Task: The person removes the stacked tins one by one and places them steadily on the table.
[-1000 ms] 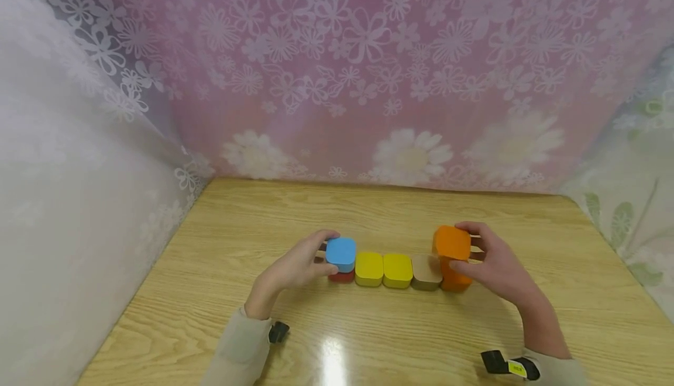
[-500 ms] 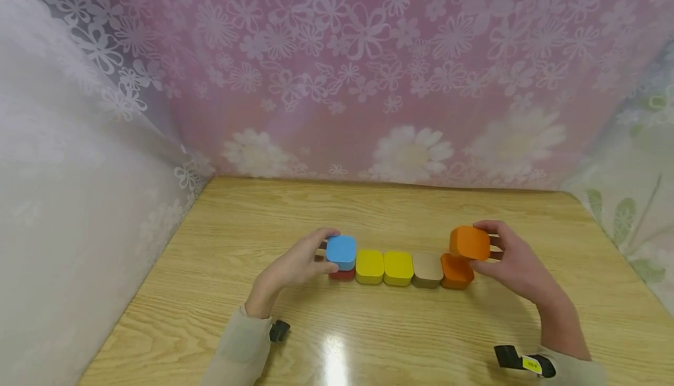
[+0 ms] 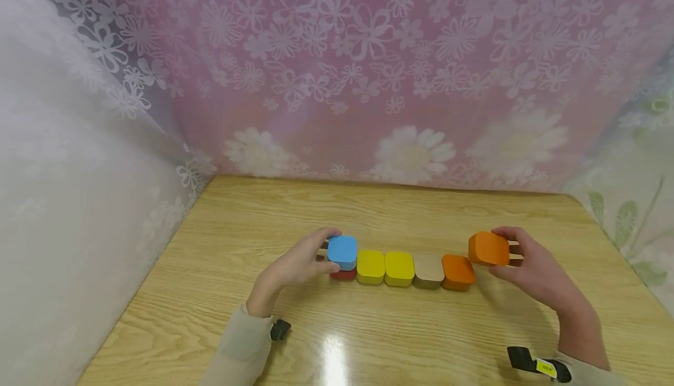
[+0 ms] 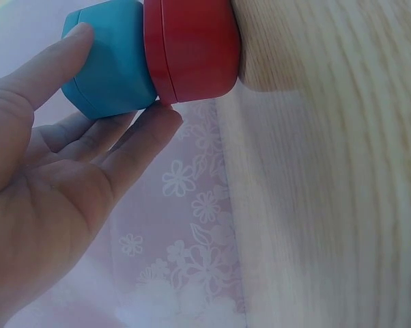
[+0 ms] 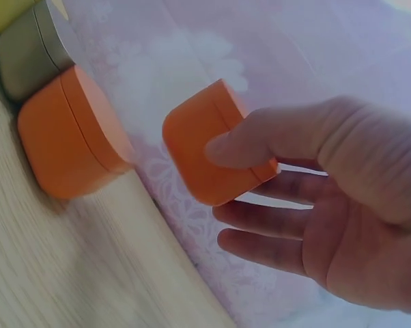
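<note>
A row of rounded square blocks lies on the wooden table [image 3: 368, 327]: a red block [image 3: 342, 275] with a blue block [image 3: 342, 250] stacked on it, two yellow blocks [image 3: 371, 266] [image 3: 398, 268], a tan block [image 3: 427, 269] and an orange block [image 3: 457, 271]. My left hand [image 3: 300, 263] grips the blue block [image 4: 110, 61] between thumb and fingers, above the red block [image 4: 192, 48]. My right hand [image 3: 532, 263] holds a second orange block [image 3: 488, 248] in the air, just right of the row's orange block [image 5: 69, 137]; thumb and fingers pinch the held orange block [image 5: 212, 147].
Flowered pink and white curtains [image 3: 368, 70] close in the table on the back and both sides. The table's front part shows a light glare [image 3: 334, 362].
My right hand has lifted the upper orange block off the lower one and carried it right and slightly down. The left hand stays on the blue block.
</note>
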Tool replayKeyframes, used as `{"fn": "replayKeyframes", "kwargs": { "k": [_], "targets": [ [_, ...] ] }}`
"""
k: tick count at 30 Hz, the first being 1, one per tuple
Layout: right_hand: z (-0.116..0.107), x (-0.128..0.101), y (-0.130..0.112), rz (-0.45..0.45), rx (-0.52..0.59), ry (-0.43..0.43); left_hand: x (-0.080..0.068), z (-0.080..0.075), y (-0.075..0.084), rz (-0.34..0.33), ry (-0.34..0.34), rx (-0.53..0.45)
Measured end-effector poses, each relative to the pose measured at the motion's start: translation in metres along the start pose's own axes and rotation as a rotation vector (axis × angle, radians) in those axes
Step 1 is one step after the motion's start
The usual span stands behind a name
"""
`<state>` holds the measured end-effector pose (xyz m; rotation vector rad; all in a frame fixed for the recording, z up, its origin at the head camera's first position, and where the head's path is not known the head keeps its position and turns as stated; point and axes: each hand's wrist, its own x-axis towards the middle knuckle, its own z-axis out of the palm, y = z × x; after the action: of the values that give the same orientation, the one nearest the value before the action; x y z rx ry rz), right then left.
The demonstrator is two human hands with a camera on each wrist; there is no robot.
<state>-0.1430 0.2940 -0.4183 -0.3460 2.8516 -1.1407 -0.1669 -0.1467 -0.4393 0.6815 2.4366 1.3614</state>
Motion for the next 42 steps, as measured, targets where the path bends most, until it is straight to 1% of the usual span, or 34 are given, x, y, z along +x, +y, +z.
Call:
{"fn": "replayKeyframes", "kwargs": {
  "k": [3,9,14,21,32,42],
  "targets": [
    [-0.002,-0.002,0.004,0.012,-0.017,-0.009,0.000,0.000,0.000,-0.001,0.000,0.002],
    [-0.004,-0.004,0.011,0.008,-0.050,-0.028,0.000,0.000,-0.001,-0.001,0.000,-0.001],
    [-0.002,-0.004,0.016,0.017,-0.055,-0.080,0.001,0.000,-0.001,0.000,0.000,0.003],
    [0.001,-0.003,0.018,0.036,-0.031,-0.151,0.000,0.001,-0.002,0.001,-0.003,0.007],
    [0.004,-0.002,0.024,0.026,-0.034,-0.184,0.001,0.000,-0.001,-0.004,-0.005,0.009],
    [0.007,-0.002,0.026,0.051,-0.016,-0.211,0.001,0.000,-0.001,0.004,-0.007,0.020]
  ]
}}
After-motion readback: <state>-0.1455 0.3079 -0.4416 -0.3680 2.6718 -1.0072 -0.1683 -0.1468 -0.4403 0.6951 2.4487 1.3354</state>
